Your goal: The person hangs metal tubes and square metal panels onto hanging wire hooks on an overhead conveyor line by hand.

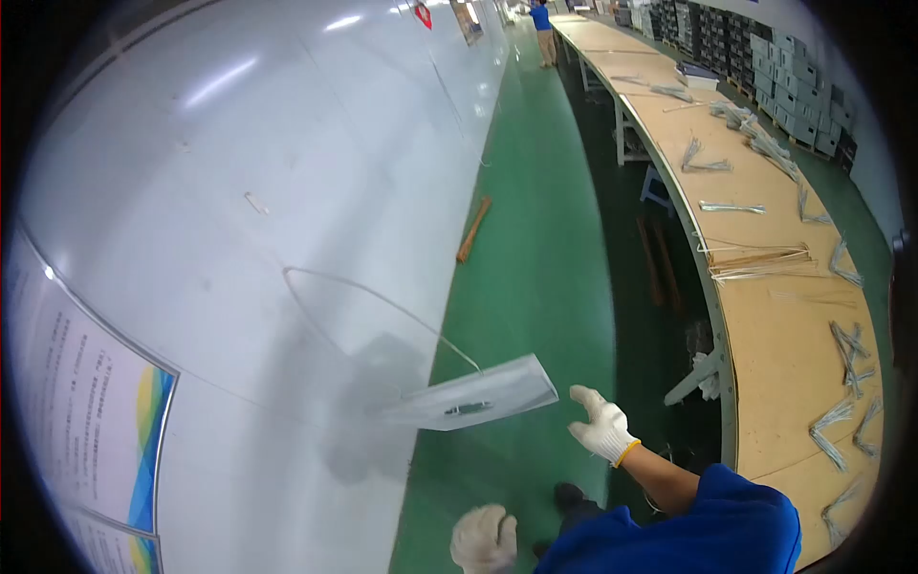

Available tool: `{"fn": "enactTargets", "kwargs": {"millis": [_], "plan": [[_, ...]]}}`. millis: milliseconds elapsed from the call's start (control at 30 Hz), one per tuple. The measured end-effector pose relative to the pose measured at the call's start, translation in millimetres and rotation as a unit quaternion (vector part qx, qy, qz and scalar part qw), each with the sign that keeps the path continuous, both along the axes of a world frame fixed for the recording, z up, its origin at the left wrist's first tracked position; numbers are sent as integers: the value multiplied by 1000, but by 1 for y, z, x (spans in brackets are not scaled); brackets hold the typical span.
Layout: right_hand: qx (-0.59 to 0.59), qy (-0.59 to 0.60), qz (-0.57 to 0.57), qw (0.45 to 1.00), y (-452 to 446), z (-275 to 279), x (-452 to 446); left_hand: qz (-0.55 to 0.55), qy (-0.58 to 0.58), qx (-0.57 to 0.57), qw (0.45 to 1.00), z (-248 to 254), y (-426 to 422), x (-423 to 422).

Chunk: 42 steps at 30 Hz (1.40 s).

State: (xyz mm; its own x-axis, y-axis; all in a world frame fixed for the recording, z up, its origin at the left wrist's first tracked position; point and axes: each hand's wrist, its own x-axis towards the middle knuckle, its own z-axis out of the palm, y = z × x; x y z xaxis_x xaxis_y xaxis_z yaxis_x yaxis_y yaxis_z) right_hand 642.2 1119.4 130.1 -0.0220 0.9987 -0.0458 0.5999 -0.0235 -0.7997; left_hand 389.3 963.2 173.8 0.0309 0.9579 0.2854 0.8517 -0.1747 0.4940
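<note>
My right hand [602, 426], in a white knit glove with a yellow cuff, reaches out over the green floor. Its thumb and fingers are apart and hold nothing. Just beyond its fingertips, with a small gap, a white rectangular board [478, 394] with a dark marking juts out from the wall side. A thin pale cord [382, 298] loops from the board up along the wall. Low in the view is my left hand [484, 539], also gloved, its fingers loosely curled with a gap by the thumb. Nothing shows in it, and the lower edge cuts it off.
A long workbench [765, 383] curves along the right, bearing several bundles of thin metal strips [736, 208]. The white wall [239, 287] stands left. A brown bundle [473, 230] lies on the green floor [545, 191]. Another person [542, 29] stands far ahead; stacked boxes [794, 86] are at back right.
</note>
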Motion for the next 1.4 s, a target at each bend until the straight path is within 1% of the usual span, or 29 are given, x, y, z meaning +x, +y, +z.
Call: {"fn": "enactTargets", "kwargs": {"millis": [33,100,200,300,400,467,500,567,600,633,667,700,733,767,800,833,867,900,933,967,1000,1067,1100,1133,1200,1233,1300,1333,1400], "plan": [[-16,-6,17,1000,-2,-1,0,12,26,-34,999,-18,-21,-9],[-42,-32,66,996,-10,-2,-5,92,13,30,995,-28,-70,-8],[-62,-88,196,975,-40,-8,-26,201,23,-75,976,-60,-148,-17],[-42,-181,355,916,-85,-5,-70,301,-25,-162,940,-81,-227,-20],[-11,-230,493,839,-150,-8,-129,363,-33,-202,909,-102,-312,-24],[-1,-263,576,774,-204,-11,-169,420,-15,-289,860,-101,-356,-23],[9,-282,624,728,-235,-13,-191,457,-17,-332,825,-101,-379,-19],[23,-266,688,675,-300,-10,-222,487,-46,-298,820,-120,-442,-15],[35,-251,726,639,-332,-12,-236,524,-69,-277,802,-132,-475,-8],[47,-235,772,589,-365,-13,-251,538,-58,-271,796,-139,-503,-4],[69,-199,803,557,-395,-12,-262,561,-77,-281,775,-152,-531,1],[76,-202,831,512,-427,-6,-271,569,-108,-310,754,-151,-557,7],[80,-202,855,471,-459,-1,-279,613,-150,-282,722,-144,-579,18],[86,-199,883,416,-483,-3,-285,644,-184,-290,684,-149,-601,29],[78,-199,900,379,-504,-12,-290,679,-181,-278,655,-147,-619,44],[95,-219,917,320,-528,-20,-295,712,-176,-246,633,-149,-636,59],[115,-240,923,279,-547,-27,-300,741,-188,-225,604,-157,-649,74],[131,-261,922,256,-542,-22,-325,758,-191,-208,588,-156,-637,65],[147,-302,916,219,-567,-22,-324,782,-215,-178,557,-165,-645,82],[163,-305,920,183,-591,-26,-336,800,-238,-149,530,-163,-655,85],[177,-307,923,150,-610,-30,-347,795,-314,-163,492,-147,-661,81],[197,-312,925,94,-645,-30,-360,796,-385,-111,453,-148,-667,89],[198,-297,930,87,-664,-30,-365,798,-414,-85,430,-145,-669,91],[197,-281,936,81,-682,-33,-370,804,-430,-88,401,-141,-672,91],[194,-254,945,75,-726,-36,-380,813,-434,-83,380,-146,-696,90],[183,-225,953,87,-747,-39,-390,817,-436,-81,370,-151,-709,87],[157,-172,966,112,-780,-46,-405,832,-418,-45,361,-184,-747,90],[158,-173,964,128,-795,-47,-415,846,-431,-41,311,-193,-765,92],[141,-155,958,194,-815,-39,-437,848,-478,-58,220,-211,-799,111]]}}
